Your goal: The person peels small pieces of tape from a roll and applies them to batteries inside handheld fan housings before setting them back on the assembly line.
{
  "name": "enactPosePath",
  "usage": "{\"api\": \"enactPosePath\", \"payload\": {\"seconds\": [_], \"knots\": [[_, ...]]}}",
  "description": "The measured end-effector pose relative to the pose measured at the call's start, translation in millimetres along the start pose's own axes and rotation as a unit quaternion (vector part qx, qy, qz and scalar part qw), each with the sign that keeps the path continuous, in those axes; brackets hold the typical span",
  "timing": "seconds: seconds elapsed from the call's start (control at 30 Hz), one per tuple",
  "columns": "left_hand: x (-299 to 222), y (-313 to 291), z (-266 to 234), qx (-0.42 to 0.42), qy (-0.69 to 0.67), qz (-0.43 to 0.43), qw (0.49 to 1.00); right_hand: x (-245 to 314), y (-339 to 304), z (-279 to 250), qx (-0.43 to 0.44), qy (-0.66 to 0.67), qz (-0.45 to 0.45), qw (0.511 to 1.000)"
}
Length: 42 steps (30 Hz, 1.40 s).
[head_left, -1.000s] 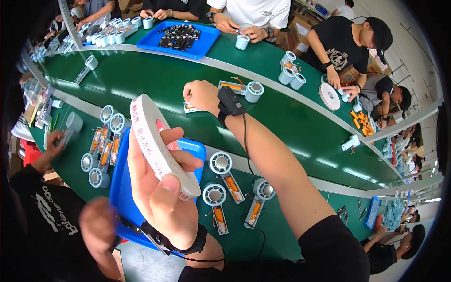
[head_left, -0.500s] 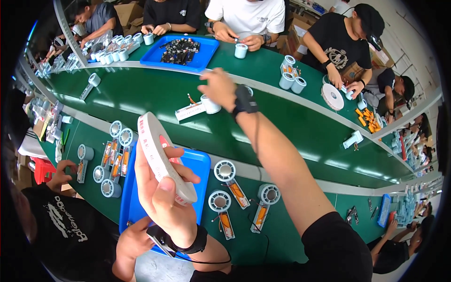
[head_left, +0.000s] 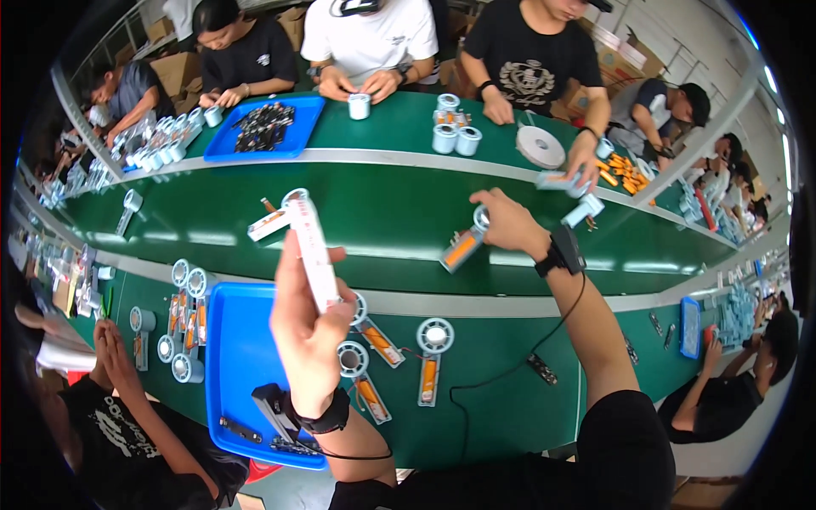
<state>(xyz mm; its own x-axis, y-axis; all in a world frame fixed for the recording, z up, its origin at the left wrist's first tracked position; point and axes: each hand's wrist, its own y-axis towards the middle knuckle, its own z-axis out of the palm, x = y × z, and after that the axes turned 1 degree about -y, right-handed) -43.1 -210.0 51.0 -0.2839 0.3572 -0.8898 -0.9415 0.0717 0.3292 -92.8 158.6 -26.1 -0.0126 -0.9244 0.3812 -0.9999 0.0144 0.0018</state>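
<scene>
My left hand [head_left: 308, 327] is closed round a narrow white tape roll [head_left: 313, 251] with red print, held up edge-on above the near table. Over the green belt, my right hand [head_left: 512, 223] grips the round head of a part-built handheld fan [head_left: 461, 248], whose handle shows an orange cell. Behind the tape roll lies another fan [head_left: 270, 223] on the belt, partly covered by the roll. Beside my left wrist, several open fans with orange cells rest on the near table, one fan [head_left: 435, 336] standing apart from the others.
A blue tray [head_left: 223, 374] holding a few small boards sits left of my left arm. A black cable [head_left: 463, 399] crosses the near table beside a small circuit board [head_left: 541, 370]. Several people work across the belt, near a second blue tray [head_left: 308, 127]; another person sits at left.
The view has swung right. My right hand has moved away from the fan with the white handle to another fan on the belt. My left hand keeps the tape roll, now turned more edge-on.
</scene>
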Motion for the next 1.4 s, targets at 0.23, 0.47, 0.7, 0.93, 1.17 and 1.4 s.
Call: {"api": "enactPosePath", "payload": {"seconds": [0.23,0.47,0.7,0.93,1.17,1.4], "knots": [[30,-15,69,0.218,0.185,-0.052,0.957,-10,-88,-18,-0.184,0.01,-0.124,0.975],[24,-26,90,0.288,0.23,-0.105,0.924,110,-153,-37,-0.321,0.152,-0.253,0.9],[34,-27,88,0.311,0.262,-0.139,0.903,107,-169,-21,-0.322,0.204,-0.216,0.899],[43,-22,89,0.372,0.223,-0.088,0.897,98,-176,-22,-0.301,0.294,-0.248,0.873],[39,11,64,0.174,0.084,-0.33,0.924,100,-185,-35,-0.222,0.443,-0.277,0.823],[72,-11,92,0.211,0.404,-0.088,0.886,66,-154,-2,-0.153,0.722,0.012,0.674]]}}
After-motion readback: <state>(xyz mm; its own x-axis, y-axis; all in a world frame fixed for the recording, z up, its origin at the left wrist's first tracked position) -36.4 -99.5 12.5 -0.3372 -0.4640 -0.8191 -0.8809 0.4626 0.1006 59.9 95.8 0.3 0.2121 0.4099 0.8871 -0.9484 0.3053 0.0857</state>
